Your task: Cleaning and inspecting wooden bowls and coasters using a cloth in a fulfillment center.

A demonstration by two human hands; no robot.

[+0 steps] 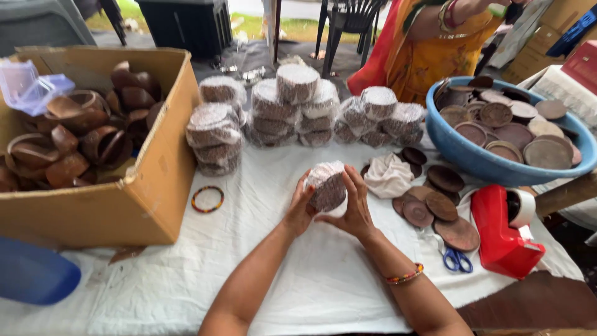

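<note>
Both my hands hold one wrapped stack of brown discs (325, 183), covered in white foam netting, just above the white cloth. My left hand (299, 208) cups its left side. My right hand (352, 202) presses the right side with fingers spread; a beaded bracelet (405, 274) circles that wrist. Several wrapped stacks (297, 112) like it are piled behind, at the middle of the table.
A cardboard box (155, 180) of brown shells stands left. A blue basin (472, 158) of round discs is right, loose discs (443, 205) and a crumpled cloth (388, 175) before it. A red tape dispenser (502, 233), blue scissors (457, 259), a beaded bangle (207, 199). A person in orange (429, 43) sits opposite.
</note>
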